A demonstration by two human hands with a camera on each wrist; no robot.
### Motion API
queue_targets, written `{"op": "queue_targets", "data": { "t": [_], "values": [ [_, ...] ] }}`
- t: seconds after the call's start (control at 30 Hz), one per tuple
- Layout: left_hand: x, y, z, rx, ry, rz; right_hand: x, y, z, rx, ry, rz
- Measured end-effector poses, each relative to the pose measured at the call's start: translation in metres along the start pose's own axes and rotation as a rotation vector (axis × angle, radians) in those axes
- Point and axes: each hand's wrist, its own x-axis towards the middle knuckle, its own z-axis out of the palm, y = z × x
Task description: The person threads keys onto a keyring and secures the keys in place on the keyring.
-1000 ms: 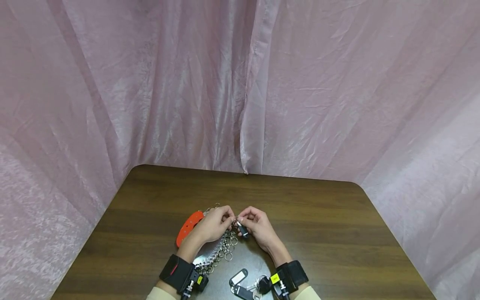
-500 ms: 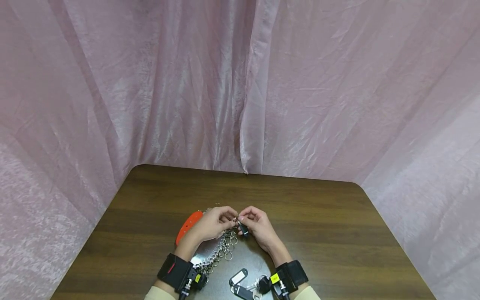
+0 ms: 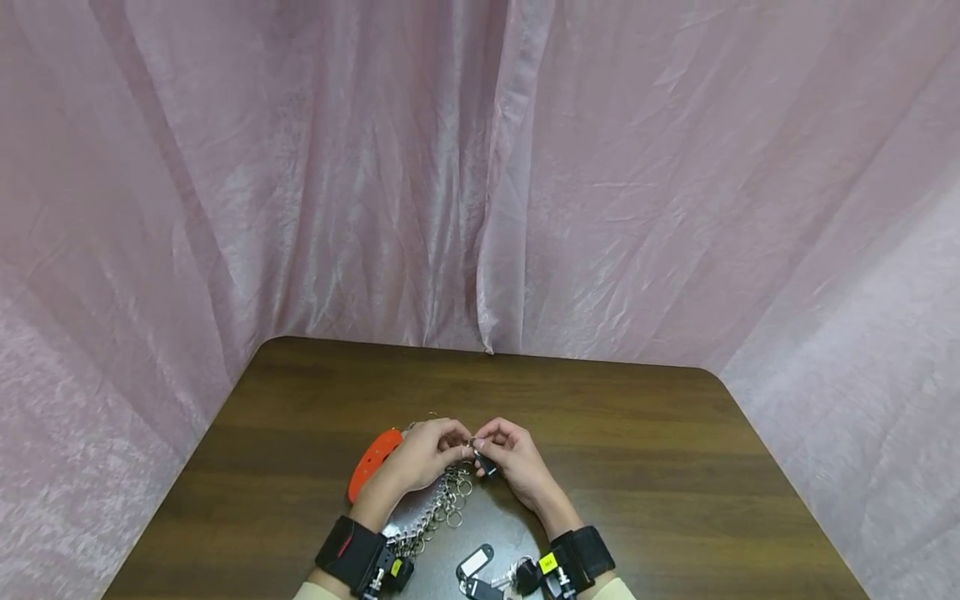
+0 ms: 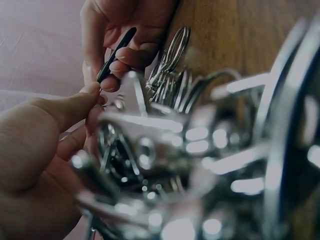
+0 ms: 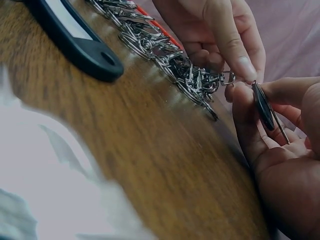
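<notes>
My right hand [image 3: 517,458] pinches the ring end of a dark key tag [image 5: 262,107], with a thin metal piece, perhaps a key, beside it. Facing it, my left hand [image 3: 420,454] pinches a small metal clip [image 5: 227,77] between thumb and fingers. The fingertips of both hands meet, so whether tag and clip are joined is hidden. Under the left hand lies a row of silver clips and split rings [image 3: 454,496], along an orange oval piece with small holes [image 3: 372,462]. In the left wrist view, blurred metal clips [image 4: 200,135] fill the foreground.
Near the front edge of the view, a black key tag with a white label [image 3: 475,561] lies beside another dark tag [image 3: 483,590] and some keys [image 3: 504,577]. The brown wooden table [image 3: 637,467] ends at a pink curtain [image 3: 375,167].
The left hand's fingers have shifted slightly at the clip, and its wrist moved a little. The right hand keeps its pinch on the key tag. The whole head view has tilted slightly.
</notes>
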Motion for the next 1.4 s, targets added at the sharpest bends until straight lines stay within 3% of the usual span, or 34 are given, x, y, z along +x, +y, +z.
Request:
{"op": "queue_targets", "data": {
  "t": [0.1, 0.43, 0.83, 1.03, 1.4],
  "values": [
    [0.0, 0.001, 0.0, 0.0, -0.008, 0.012, 0.001, 0.0, 0.0, -0.007, -0.004, -0.008],
    [0.003, -0.004, 0.005, -0.033, -0.025, -0.037, 0.0, 0.006, -0.006, -0.038, -0.021, -0.014],
    [-0.002, -0.029, 0.014, -0.3, -0.102, -0.04, 0.004, 0.028, -0.007, -0.015, -0.035, 0.01],
    [0.005, -0.035, 0.015, -0.26, -0.075, -0.039, 0.009, 0.027, -0.009, -0.022, -0.034, -0.008],
    [0.018, -0.032, 0.007, -0.209, -0.042, -0.027, 0.022, 0.017, -0.013, -0.033, -0.037, -0.038]
  ]
}}
